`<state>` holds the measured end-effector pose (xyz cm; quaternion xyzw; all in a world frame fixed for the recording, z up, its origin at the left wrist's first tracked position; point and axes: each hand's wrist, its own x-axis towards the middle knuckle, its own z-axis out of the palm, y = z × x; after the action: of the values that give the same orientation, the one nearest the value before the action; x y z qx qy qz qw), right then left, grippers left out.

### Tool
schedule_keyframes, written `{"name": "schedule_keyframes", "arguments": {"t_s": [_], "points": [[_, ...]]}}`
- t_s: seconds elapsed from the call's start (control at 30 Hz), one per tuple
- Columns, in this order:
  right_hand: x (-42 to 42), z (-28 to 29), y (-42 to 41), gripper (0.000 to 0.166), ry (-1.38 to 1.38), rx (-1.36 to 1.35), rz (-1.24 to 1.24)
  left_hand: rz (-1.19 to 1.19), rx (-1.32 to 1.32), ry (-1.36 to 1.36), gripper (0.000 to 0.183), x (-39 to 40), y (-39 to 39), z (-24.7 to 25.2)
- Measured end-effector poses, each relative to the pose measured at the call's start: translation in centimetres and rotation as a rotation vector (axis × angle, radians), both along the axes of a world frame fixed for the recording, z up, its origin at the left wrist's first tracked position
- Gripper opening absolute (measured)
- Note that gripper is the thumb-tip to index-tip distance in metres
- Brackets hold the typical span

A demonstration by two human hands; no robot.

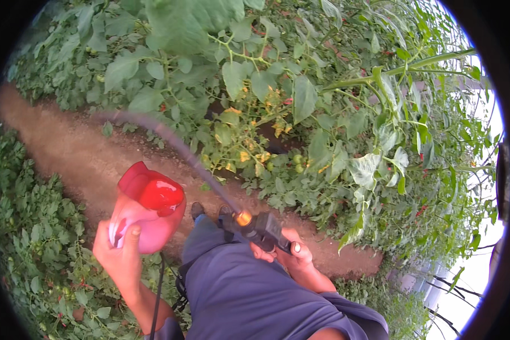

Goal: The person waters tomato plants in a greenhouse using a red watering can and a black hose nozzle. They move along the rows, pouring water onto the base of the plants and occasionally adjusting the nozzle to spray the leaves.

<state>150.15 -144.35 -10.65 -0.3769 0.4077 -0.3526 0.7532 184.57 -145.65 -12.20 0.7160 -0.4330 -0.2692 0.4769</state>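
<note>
My left hand (121, 250) grips the side of a translucent pinkish plastic container (161, 225), tilted, with a glossy bright red patch and a darker red rim at its upper end. In my right hand (287, 250) is the black handle of a tool (265, 231) with an orange ring at its front. A long thin purplish rod or tube (191, 159) runs from that ring up and left, blurred at its far end, over the soil path towards the plants. The two hands are apart. A black cable (157, 293) hangs beside my left forearm.
Leafy tomato plants (259, 80) with green fruit and some yellowed leaves stand along one side of the dirt path (85, 148). More low plants (29, 238) line the other side. A thick stem (365, 78) reaches across at upper right. My shoes (197, 209) are on the path.
</note>
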Motion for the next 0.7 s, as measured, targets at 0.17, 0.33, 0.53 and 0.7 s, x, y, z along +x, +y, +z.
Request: {"name": "schedule_keyframes", "arguments": {"t_s": [0.17, 0.33, 0.53, 0.7], "points": [[0.5, -0.2, 1.1, 0.093, -0.064, 0.013, 0.113, 0.069, -0.011, 0.085, 0.025, -1.4, -0.2, 1.4], [1.2, -1.4, 1.3, 0.088, -0.192, -0.081, 0.310, 0.112, -0.032, -0.036, 0.024, -1.1, 2.7, 3.4], [3.8, -1.2, -2.2, 0.075, -0.322, -0.043, 0.144, 0.196, -0.099, -0.042, 0.021, -0.2, 1.3, 4.1], [5.5, -3.1, -4.5, 0.077, -0.332, -0.004, 0.088, 0.214, -0.141, -0.022, 0.019, 2.7, 0.5, 3.7]]}}
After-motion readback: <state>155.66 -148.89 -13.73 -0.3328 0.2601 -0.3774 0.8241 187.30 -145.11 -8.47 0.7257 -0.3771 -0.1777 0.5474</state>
